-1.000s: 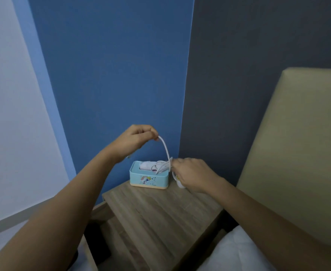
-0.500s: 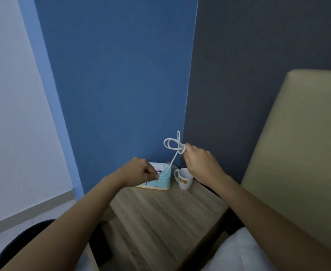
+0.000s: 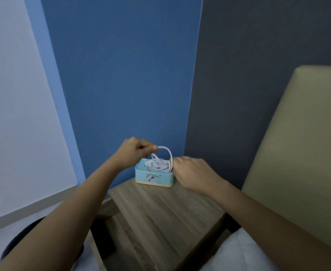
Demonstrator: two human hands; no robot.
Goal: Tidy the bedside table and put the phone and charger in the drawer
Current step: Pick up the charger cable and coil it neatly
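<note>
A white charger cable [image 3: 159,163] is bunched into loops between my hands, above a light blue box. My left hand [image 3: 135,151] pinches one end of the cable, raised a little over the box. My right hand [image 3: 192,172] grips the coiled bundle at its right side, just beside the box. The wooden bedside table [image 3: 160,218] lies below both hands. Its drawer [image 3: 110,237] stands pulled open at the left, with a dark inside. No phone is visible.
The light blue box [image 3: 154,177] with a cartoon print stands at the table's back corner against the blue wall. A beige headboard [image 3: 301,153] rises at the right, with white bedding [image 3: 244,251] below it. A dark rounded object [image 3: 18,241] lies on the floor at lower left.
My left hand has risen from box level and now pinches the cable end. My right hand dropped with the coil down beside the box and now hides the white mug.
</note>
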